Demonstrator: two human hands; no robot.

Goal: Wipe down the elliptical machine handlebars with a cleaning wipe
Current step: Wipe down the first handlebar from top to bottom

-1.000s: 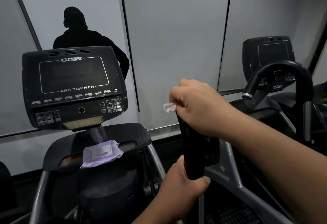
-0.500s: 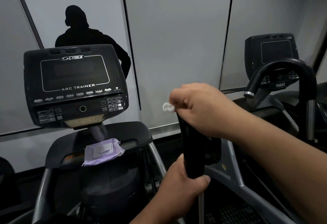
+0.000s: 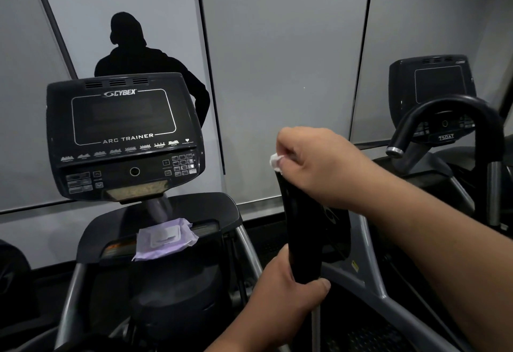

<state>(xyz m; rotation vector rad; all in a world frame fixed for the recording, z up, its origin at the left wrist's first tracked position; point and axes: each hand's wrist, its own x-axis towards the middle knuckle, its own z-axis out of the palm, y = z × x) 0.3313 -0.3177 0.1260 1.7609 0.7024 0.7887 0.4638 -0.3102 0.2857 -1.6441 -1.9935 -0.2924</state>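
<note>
A black upright handlebar (image 3: 301, 229) of the elliptical rises in the middle of the view. My right hand (image 3: 322, 167) is curled over its top end and holds a white cleaning wipe (image 3: 275, 160) against it; only a small corner of the wipe shows at the fingertips. My left hand (image 3: 286, 294) grips the same bar lower down, thumb wrapped across its front. The top of the bar is hidden under my right hand.
The machine's console (image 3: 125, 135) stands at the left, with a purple pack of wipes (image 3: 163, 237) on the shelf below it. A curved black handlebar (image 3: 449, 112) and a second console (image 3: 433, 85) belong to the neighbouring machine at right. Grey wall panels lie behind.
My right hand has shifted slightly on the top of the bar with the wipe. My left hand keeps its grip in the same place.
</note>
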